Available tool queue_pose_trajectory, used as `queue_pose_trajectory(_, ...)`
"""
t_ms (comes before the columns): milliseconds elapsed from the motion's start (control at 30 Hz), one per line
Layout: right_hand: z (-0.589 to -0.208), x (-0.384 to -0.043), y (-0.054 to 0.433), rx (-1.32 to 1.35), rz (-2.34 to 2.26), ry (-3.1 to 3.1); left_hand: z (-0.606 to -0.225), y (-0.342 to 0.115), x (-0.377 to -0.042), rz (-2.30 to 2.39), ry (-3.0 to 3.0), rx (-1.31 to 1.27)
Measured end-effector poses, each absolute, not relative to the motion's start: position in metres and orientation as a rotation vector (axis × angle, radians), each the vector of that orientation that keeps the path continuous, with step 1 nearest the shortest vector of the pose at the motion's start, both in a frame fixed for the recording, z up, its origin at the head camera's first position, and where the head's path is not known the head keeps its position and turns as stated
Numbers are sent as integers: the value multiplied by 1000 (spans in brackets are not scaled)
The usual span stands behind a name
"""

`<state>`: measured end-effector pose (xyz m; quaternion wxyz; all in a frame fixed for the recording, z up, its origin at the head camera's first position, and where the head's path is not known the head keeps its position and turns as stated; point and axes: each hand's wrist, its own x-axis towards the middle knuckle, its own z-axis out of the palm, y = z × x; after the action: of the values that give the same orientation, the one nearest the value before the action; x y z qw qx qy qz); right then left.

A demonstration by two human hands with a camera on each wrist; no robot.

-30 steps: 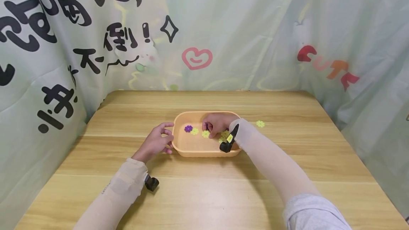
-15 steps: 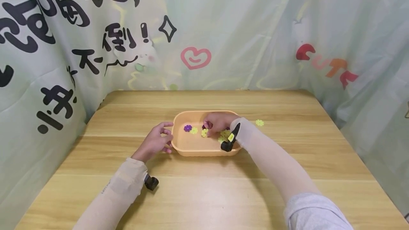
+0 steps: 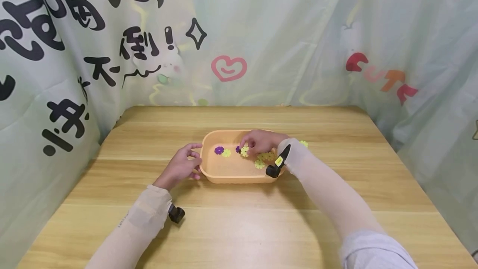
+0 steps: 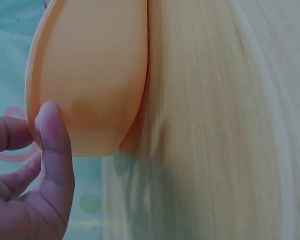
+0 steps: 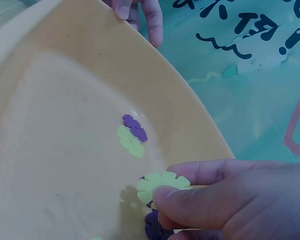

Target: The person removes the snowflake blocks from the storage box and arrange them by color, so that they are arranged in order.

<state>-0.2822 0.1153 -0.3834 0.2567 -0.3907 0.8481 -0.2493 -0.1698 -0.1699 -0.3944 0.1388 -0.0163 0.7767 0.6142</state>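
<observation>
My left hand (image 3: 181, 165) holds the left end of an orange plastic basin (image 3: 239, 179). In the left wrist view, the thumb (image 4: 55, 132) lies against the basin's outer wall and the forefinger meets the rim. Over the basin's inside, my right hand (image 3: 264, 140) pinches a yellow flower-shaped plastic disc (image 5: 155, 184) between thumb and fingers. Close under that disc is a dark purple one (image 5: 156, 227), partly covered by the fingers; whether they touch it I cannot tell. Farther left in the basin, a purple disc (image 3: 219, 150) and a yellow disc (image 3: 226, 153) lie overlapping.
Several yellow discs (image 3: 259, 164) lie in the basin's right part, partly below my right wrist. Another yellow disc (image 3: 304, 143) is on the wooden table (image 3: 239, 227), right of the basin. A printed curtain (image 3: 276, 53) hangs behind the table.
My right hand has moved a little to the right and lifted the yellow disc, uncovering the purple one beside it. The left hand keeps its place at the basin's end.
</observation>
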Motion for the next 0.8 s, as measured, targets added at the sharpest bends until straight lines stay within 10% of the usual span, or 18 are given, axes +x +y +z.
queue_pose_trajectory(800, -362, -277, 138, -978, -696, 2456, -393, -170, -170, 1785, 2241, -34)
